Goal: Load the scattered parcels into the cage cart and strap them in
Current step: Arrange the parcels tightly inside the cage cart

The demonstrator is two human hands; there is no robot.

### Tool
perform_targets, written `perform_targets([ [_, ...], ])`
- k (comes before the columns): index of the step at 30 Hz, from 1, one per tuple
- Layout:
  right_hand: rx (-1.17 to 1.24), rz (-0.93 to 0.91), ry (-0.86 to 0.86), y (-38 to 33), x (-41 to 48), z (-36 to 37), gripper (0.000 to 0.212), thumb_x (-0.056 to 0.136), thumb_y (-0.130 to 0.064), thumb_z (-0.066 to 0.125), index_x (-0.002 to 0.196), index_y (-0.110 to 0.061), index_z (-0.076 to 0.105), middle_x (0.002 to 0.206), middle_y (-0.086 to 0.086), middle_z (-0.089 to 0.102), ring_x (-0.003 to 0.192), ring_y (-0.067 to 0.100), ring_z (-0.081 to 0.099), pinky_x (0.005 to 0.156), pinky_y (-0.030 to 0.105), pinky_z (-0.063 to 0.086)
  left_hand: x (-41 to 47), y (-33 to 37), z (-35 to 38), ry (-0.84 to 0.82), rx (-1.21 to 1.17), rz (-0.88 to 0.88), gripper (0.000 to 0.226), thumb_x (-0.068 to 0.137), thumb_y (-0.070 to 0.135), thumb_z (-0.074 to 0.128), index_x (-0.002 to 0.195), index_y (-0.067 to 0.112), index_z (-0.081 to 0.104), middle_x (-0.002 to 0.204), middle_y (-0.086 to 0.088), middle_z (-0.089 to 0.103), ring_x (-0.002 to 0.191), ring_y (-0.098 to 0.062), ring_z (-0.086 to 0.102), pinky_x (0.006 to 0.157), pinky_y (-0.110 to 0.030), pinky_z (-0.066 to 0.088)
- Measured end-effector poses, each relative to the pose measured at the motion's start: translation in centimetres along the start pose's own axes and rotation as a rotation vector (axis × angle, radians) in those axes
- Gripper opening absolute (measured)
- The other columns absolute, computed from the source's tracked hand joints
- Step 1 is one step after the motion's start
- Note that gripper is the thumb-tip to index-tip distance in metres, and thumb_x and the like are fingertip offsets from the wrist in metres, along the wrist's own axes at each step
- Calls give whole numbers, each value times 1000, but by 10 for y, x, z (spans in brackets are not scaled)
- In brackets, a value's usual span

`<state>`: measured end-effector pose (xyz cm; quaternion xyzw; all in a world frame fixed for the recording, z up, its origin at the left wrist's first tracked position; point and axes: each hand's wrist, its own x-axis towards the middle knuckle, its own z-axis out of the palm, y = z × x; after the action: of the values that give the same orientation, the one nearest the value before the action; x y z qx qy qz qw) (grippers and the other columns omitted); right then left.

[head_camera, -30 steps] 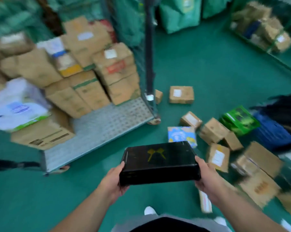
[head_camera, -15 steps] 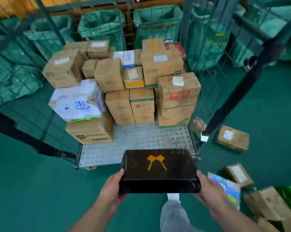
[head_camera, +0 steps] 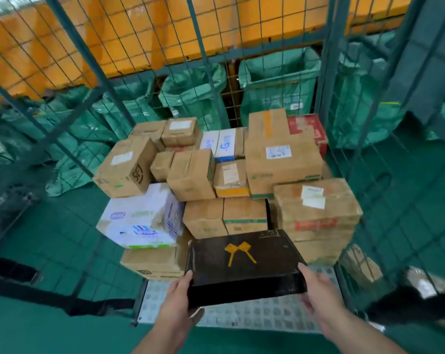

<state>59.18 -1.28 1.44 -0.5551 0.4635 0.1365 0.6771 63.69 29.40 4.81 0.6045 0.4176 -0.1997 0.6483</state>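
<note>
A flat black box with a yellow bow printed on top is held level over the cage cart's metal floor. My left hand grips its near-left corner and my right hand its near-right edge. Behind the box, several cardboard parcels are stacked in the cart, with a white printed carton on the left of the pile. The cart's green wire mesh walls rise at the back and sides.
Green sacks hang behind the cart's back mesh, with orange bins above them. A black strap runs along the cart's left side. Loose parcels lie on the green floor outside the right wall.
I have turned from the scattered parcels on the floor to face the cart and stepped closer. The black box has moved forward, over the cart floor, right in front of the stack.
</note>
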Motion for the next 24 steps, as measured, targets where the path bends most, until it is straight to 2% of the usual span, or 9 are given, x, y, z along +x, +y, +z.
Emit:
perform_targets([
  [2,19,24,-31,-23,10,17,39,95,-50,66,105,-13,59,67,14,61,63,31,56,64,43,44,4,22,6,4,-35,-23,36,93,51,68,116,24,63,118,-12,69,95,-31,67,74,-38,53],
  [5,39,8,-128,-49,24,46,42,96,-40,68,112,-2,59,60,13,52,50,26,49,53,39,36,13,54,6,6,-83,-45,33,94,46,69,116,23,64,123,-10,66,96,-32,64,81,-42,52],
  [8,106,-59,-133,-76,33,83,32,95,-39,71,107,-11,60,74,13,62,63,24,53,60,38,40,35,90,1,17,-111,0,34,95,42,69,120,19,67,120,-9,69,98,-31,65,86,-44,53],
  [11,218,-179,-76,-113,42,129,18,96,-30,70,99,-15,59,91,10,68,73,20,60,64,31,45,69,130,4,-42,-130,80,36,99,41,63,122,13,66,109,-8,72,94,-29,66,78,-40,56],
  [14,267,-263,-41,-153,51,170,21,95,-32,72,99,-16,59,93,11,67,83,24,61,71,34,48,105,183,12,-115,-113,159,30,104,30,57,129,15,58,101,-8,70,72,-19,65,64,-31,54],
  [16,280,-291,21,-180,57,194,26,92,-36,75,96,-17,58,92,14,64,77,25,58,67,35,48,135,220,18,-175,-90,159,33,101,37,59,128,17,58,106,-12,74,67,-18,66,59,-27,53],
  [19,320,-306,96,-215,66,230,29,92,-34,75,95,-15,53,91,16,58,67,22,55,66,36,48,181,272,26,-240,15,187,37,98,44,59,127,21,62,121,-9,73,98,-30,71,78,-39,56],
  [22,384,-321,139,-243,85,255,31,91,-37,76,100,-17,53,97,13,60,67,19,57,67,33,50,211,315,36,-249,119,204,29,98,46,60,121,27,63,117,-6,73,105,-28,71,86,-43,59],
  [24,417,-318,212,-258,97,265,31,91,-37,76,104,-17,56,100,9,63,73,18,61,67,30,52,226,330,45,-254,210,213,32,92,54,61,114,31,64,119,-3,70,109,-27,67,98,-48,54],
])
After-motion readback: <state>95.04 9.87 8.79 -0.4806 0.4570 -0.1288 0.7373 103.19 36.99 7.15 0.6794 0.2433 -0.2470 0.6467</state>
